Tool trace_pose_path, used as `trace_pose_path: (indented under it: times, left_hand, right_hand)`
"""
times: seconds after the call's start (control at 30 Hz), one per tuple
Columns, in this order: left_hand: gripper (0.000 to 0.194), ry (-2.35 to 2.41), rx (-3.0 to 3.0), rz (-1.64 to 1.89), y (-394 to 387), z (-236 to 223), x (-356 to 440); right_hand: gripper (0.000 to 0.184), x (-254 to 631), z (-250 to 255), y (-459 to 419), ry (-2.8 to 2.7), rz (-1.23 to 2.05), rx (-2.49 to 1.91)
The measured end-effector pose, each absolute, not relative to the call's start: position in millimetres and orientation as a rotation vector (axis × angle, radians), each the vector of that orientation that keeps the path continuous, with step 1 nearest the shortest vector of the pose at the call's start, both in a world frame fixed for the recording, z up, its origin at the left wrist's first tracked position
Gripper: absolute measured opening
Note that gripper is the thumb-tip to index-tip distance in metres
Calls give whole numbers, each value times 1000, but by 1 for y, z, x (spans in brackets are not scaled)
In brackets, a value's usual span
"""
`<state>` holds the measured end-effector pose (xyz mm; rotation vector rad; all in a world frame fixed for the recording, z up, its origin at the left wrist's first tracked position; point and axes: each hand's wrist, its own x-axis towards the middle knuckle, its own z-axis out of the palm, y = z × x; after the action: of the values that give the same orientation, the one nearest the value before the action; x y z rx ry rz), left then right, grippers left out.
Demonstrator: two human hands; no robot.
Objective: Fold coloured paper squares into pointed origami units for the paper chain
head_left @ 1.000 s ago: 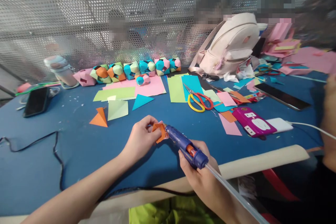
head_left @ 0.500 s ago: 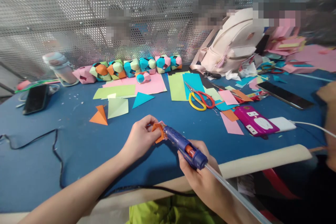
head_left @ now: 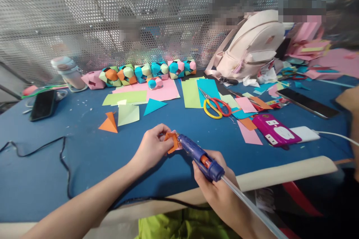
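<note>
My left hand (head_left: 155, 145) pinches a small folded orange paper piece (head_left: 171, 143) with some pink paper at its far edge. In my right hand (head_left: 215, 177) is a blue hot glue gun (head_left: 196, 152), a long clear glue stick (head_left: 246, 203) running out of its back. The gun's nozzle is at the orange and pink paper; whether it touches cannot be made out. Beyond my left hand lie an orange folded piece (head_left: 110, 122), a pale green square (head_left: 128, 115) and a blue triangle (head_left: 154, 106).
Several folded paper balls (head_left: 127, 74) line the mesh partition (head_left: 92, 18). Scissors (head_left: 214, 106) lie on coloured sheets. At right are a purple power strip (head_left: 276, 130), a phone (head_left: 308, 103) and a backpack (head_left: 249, 52). A black cord (head_left: 65, 164) crosses the left side.
The whole view has shifted slightly, so things appear a little further right. Both hands keep their holds, with the glue gun's nozzle still at the folded paper.
</note>
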<state>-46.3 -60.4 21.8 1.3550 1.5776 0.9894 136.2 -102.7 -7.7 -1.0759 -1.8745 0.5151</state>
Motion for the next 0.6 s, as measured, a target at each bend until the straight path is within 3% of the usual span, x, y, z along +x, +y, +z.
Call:
trace_pose_path:
  times: [0.6]
  left_hand:
    - [13, 1605, 1408, 993, -61, 17, -48]
  right_hand:
    - [12, 133, -5, -102, -1883, 483, -1081]
